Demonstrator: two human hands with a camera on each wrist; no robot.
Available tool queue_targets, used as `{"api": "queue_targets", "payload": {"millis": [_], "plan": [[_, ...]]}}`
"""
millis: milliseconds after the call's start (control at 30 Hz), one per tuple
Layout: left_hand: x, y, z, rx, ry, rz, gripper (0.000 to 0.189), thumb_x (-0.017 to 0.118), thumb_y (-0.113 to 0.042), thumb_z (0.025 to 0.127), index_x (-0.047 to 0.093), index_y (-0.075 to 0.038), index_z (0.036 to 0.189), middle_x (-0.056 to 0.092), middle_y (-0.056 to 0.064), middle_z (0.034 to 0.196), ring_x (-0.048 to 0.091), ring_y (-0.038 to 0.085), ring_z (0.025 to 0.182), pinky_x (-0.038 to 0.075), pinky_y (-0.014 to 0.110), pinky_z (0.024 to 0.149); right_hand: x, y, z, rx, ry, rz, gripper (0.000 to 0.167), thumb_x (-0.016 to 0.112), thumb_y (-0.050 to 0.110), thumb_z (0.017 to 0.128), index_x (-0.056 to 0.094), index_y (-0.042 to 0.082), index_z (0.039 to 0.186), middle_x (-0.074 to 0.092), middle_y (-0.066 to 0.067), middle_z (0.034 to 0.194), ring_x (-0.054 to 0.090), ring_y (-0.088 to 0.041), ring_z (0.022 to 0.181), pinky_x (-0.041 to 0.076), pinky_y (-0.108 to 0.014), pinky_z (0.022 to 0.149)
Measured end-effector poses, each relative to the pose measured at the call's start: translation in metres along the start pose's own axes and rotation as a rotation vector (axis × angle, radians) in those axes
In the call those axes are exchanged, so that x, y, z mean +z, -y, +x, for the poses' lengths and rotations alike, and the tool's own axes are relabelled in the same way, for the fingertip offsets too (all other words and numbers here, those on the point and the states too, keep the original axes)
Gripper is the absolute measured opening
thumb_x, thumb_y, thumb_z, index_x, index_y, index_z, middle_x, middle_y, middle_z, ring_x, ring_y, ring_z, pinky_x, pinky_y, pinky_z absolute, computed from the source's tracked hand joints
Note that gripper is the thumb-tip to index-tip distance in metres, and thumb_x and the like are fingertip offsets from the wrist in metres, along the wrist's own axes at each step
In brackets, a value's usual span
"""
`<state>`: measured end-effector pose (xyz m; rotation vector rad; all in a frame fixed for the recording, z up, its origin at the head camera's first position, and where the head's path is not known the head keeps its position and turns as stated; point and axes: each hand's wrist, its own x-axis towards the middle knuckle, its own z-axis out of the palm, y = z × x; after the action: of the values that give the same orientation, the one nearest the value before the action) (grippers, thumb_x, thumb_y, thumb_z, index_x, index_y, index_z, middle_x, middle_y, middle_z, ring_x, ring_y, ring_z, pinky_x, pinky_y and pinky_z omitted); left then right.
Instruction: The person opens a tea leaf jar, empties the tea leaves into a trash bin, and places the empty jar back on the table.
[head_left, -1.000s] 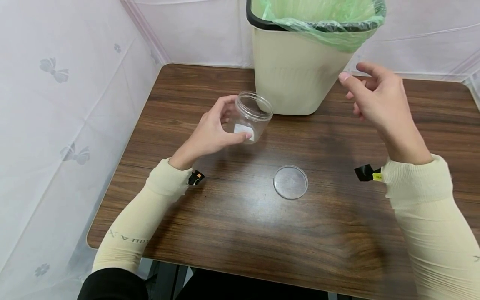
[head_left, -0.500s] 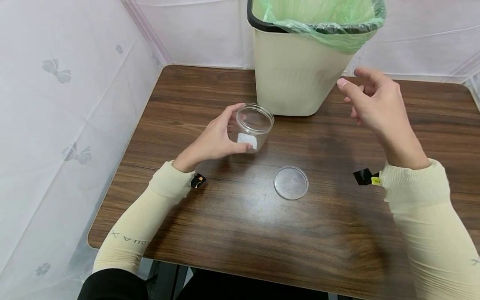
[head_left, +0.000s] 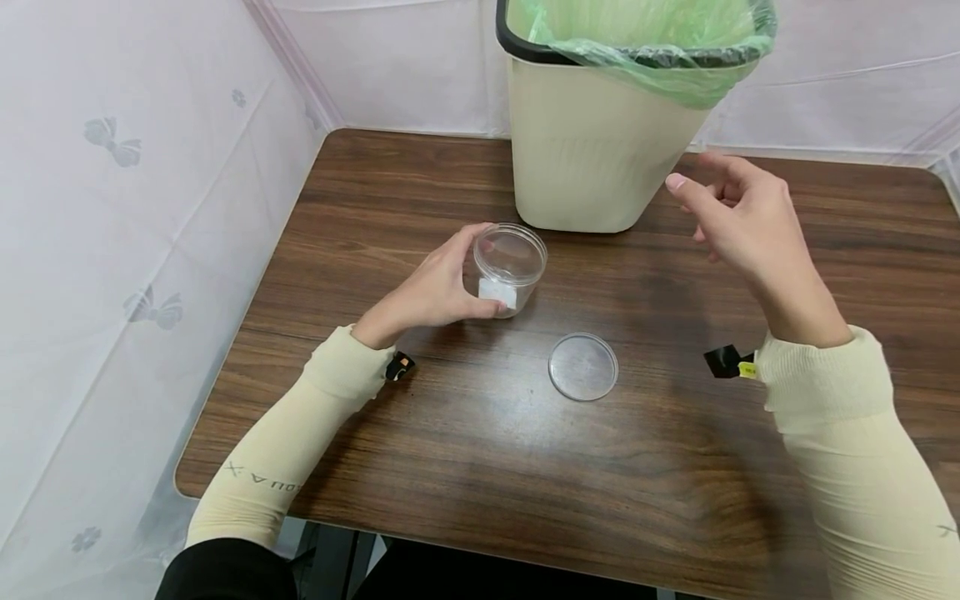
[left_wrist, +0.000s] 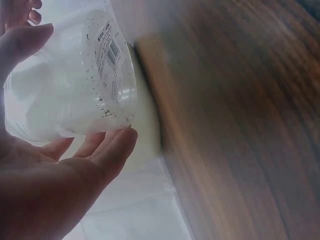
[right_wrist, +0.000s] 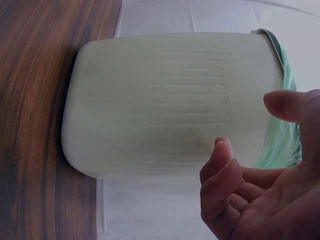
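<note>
My left hand point(head_left: 438, 283) grips a clear plastic jar point(head_left: 517, 254) round its side, thumb in front and fingers behind. The jar has no lid on, and a white label point(head_left: 497, 292) shows low on its wall. In the left wrist view the jar's base carries a barcode sticker point(left_wrist: 111, 57) and small dark specks. A clear round lid point(head_left: 583, 367) lies flat on the table, to the right of the jar and nearer me. My right hand point(head_left: 746, 221) hovers right of the bin, fingers loosely bent, with nothing between thumb and fingers in the right wrist view.
A cream bin point(head_left: 592, 150) with a black rim and a green liner bag point(head_left: 675, 79) stands at the back of the brown wooden table point(head_left: 465, 467). White patterned sheeting point(head_left: 135, 250) hangs along the left and back sides.
My left hand has brought the jar down and slightly nearer me, turning it more upright. The right hand has drifted a little lower and to the left, still holding nothing.
</note>
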<state>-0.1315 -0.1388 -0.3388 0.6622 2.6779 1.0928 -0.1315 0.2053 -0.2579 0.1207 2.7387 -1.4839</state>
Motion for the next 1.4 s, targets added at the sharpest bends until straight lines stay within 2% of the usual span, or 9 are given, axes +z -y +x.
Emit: {"api": "queue_targets", "payload": {"millis": [433,700,833,1100,1400], "plan": [[0.004,0.005,-0.001,-0.036,0.049,0.012,0.098,0.088,-0.032,0.071,0.036,-0.013,0.151,0.055,0.012,0.136,0.053,0.025,0.121,0.042,0.046,0.101,0.005,-0.007,-0.003,0.003,0.025,-0.083,0.076,0.064,0.057,0.092,0.048,0.013,0.151,0.060,0.005,0.078,0.062,-0.008,0.062,0.041,-0.027,0.054],[0.006,0.007,-0.001,-0.048,0.100,0.022,0.099,0.089,-0.027,0.072,0.033,-0.011,0.152,0.056,0.015,0.134,0.055,0.028,0.116,0.044,0.047,0.097,0.007,-0.012,-0.006,-0.023,0.041,-0.117,0.077,0.063,0.058,0.092,0.048,0.011,0.150,0.060,0.004,0.078,0.059,-0.012,0.055,0.041,-0.027,0.048],[0.006,0.007,-0.001,-0.052,0.113,0.025,0.099,0.089,-0.026,0.073,0.030,-0.012,0.152,0.057,0.015,0.133,0.055,0.028,0.117,0.043,0.048,0.098,0.008,-0.013,-0.008,-0.026,0.049,-0.120,0.077,0.063,0.059,0.092,0.048,0.011,0.150,0.060,0.003,0.080,0.060,-0.012,0.057,0.042,-0.027,0.049],[0.008,0.006,-0.002,-0.037,0.114,0.032,0.105,0.090,-0.023,0.073,0.026,-0.011,0.155,0.055,0.017,0.138,0.052,0.032,0.126,0.039,0.047,0.106,0.012,-0.016,-0.012,-0.030,0.056,-0.143,0.072,0.062,0.060,0.092,0.054,0.014,0.147,0.065,0.005,0.090,0.064,-0.007,0.067,0.043,-0.026,0.062],[0.008,0.007,-0.003,-0.033,0.121,0.011,0.115,0.092,-0.028,0.071,0.020,-0.011,0.159,0.050,0.019,0.144,0.048,0.033,0.132,0.036,0.049,0.110,0.015,-0.019,-0.014,-0.040,0.068,-0.134,0.068,0.063,0.058,0.092,0.057,0.016,0.145,0.066,0.002,0.093,0.064,-0.010,0.069,0.046,-0.025,0.058]]}}
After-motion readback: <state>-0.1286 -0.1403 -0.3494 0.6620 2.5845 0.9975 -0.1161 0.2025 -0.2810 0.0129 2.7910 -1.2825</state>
